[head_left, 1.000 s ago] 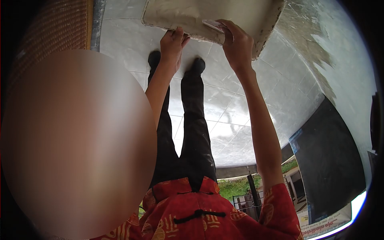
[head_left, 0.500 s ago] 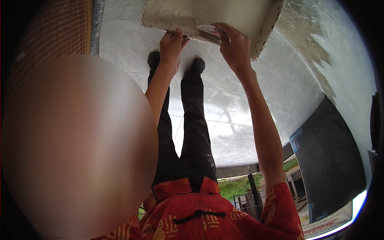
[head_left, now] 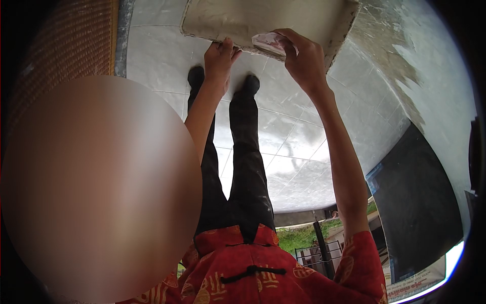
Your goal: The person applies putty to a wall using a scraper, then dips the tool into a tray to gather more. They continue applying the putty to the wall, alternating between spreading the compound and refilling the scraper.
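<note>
A wide, shallow cream tray-like panel [head_left: 228, 20] with a chipped, worn rim is at the top of the view. My left hand [head_left: 218, 63] is closed on its near rim, thumb on top and fingers underneath. In my right hand [head_left: 306, 63] a thin, flat, pale piece with pinkish marks [head_left: 268, 43] is pinched between thumb and fingers. That piece lies against the panel's inner face close to the near rim. Its exact kind cannot be made out.
Grey floor tiles [head_left: 288, 121] lie under my black shoes. A wall with patchy, peeling-looking coating [head_left: 390, 66] rises at the right, near a dark panel [head_left: 420, 202]. At the left is a brown woven surface [head_left: 66, 40]. A large blurred oval hides the lower left.
My right hand has shifted slightly to the right with the pale piece, showing more of its face. The panel has tilted or shifted slightly; my left hand keeps its hold.
</note>
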Demonstrator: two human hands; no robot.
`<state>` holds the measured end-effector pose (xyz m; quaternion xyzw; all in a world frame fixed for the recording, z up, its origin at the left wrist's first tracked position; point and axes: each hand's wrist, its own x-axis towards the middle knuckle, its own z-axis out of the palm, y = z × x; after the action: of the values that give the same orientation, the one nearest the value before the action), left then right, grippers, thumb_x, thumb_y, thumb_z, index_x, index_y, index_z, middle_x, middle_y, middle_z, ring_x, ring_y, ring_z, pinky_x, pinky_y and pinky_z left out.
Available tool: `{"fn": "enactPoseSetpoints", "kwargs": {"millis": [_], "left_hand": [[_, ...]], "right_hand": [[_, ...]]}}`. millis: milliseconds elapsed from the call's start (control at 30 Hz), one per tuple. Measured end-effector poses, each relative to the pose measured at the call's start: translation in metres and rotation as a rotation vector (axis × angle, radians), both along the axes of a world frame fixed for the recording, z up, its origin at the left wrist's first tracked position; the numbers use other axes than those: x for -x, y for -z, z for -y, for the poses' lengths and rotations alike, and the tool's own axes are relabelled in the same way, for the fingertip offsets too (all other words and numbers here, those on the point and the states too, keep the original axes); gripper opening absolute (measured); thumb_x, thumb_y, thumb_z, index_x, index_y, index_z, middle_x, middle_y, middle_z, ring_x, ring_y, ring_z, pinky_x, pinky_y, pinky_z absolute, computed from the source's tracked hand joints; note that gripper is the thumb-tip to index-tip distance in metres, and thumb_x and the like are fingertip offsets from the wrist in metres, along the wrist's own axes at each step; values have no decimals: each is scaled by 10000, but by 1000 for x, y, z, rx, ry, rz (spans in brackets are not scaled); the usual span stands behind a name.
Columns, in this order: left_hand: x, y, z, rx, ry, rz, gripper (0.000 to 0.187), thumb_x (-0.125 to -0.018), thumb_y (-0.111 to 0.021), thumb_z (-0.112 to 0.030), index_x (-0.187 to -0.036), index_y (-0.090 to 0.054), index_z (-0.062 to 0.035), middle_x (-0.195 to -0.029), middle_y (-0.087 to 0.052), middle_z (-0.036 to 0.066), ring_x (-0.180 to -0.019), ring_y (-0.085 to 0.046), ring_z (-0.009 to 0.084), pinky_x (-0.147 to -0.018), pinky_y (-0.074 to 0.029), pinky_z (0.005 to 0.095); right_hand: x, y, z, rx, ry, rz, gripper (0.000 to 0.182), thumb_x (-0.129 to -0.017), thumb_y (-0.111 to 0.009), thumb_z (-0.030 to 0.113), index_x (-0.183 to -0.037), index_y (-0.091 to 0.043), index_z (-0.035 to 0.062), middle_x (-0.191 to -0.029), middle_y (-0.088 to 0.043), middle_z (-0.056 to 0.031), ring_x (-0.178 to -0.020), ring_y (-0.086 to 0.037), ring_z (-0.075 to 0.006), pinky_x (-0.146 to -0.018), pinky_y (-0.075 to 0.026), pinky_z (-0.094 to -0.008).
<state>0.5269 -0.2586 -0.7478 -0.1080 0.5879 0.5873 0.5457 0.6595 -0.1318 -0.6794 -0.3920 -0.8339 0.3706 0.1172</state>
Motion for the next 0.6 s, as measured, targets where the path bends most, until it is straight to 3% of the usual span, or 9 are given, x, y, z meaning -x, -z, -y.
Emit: {"fn": "enactPoseSetpoints", "kwargs": {"millis": [67, 200, 300, 367, 400, 467, 600], "left_hand": [[-2, 4, 0, 14, -37, -47, 239, -1048, -535, -218, -1159, -555, -8, -1051, -598, 50, -969, -611, 144, -971, -553, 347], [-1, 0, -1, 10, -51, -42, 255, -1045, -543, -226, -1163, -554, 0, -1086, -603, 55, -967, -617, 148, -976, -547, 348], [0, 2, 1, 33, -22, -65, 415, -1026, -583, -272, -1296, -490, 28, -1186, -616, 106, -1054, -617, 187, -976, -538, 347], [2, 1, 2, 253, -66, -173, 653, -1001, -600, -363, -1448, -352, 43, -1374, -537, 173, -1227, -556, 267, -1021, -492, 384], [8, -9, -1, 233, -72, -183, 653, -1001, -600, -363, -1448, -352, 43, -1374, -537, 173, -1227, -556, 267, -1021, -492, 384], [17, -35, -2, 507, -102, -253, 797, -977, -579, -416, -1520, -226, 47, -1508, -404, 211, -1361, -444, 334, -1080, -424, 416], [48, -122, -16, 385, -62, -508, 741, -970, -544, -386, -1499, -281, 62, -1524, -356, 248, -1382, -409, 380, -1135, -348, 417]], "right_hand": [[1, -9, -4, 31, -5, -6, 198, -913, -625, 27, -1080, -725, 66, -912, -737, -157, -824, -721, -335, -747, -571, -392], [-3, -23, -11, 30, -43, -16, 219, -912, -633, 33, -1114, -714, 62, -933, -745, -137, -848, -727, -315, -757, -565, -374], [-6, -49, -13, 127, 79, 11, 255, -912, -631, 26, -1158, -692, 61, -971, -751, -127, -893, -736, -261, -780, -555, -355], [-8, -67, -12, 318, 246, -63, 259, -936, -613, 29, -1191, -654, 26, -1001, -748, -110, -947, -720, -199, -787, -547, -338], [-7, -80, -13, 299, 240, -76, 259, -936, -613, 29, -1191, -654, 26, -1001, -748, -110, -947, -720, -199, -787, -547, -338], [-6, -109, -14, 654, 420, -355, 255, -962, -598, 43, -1210, -614, -16, -1023, -726, -107, -953, -693, -161, -774, -551, -313], [14, -178, -15, 756, 478, -626, 287, -976, -599, 66, -1241, -566, -39, -1034, -707, -96, -942, -676, -137, -765, -555, -277]]}}
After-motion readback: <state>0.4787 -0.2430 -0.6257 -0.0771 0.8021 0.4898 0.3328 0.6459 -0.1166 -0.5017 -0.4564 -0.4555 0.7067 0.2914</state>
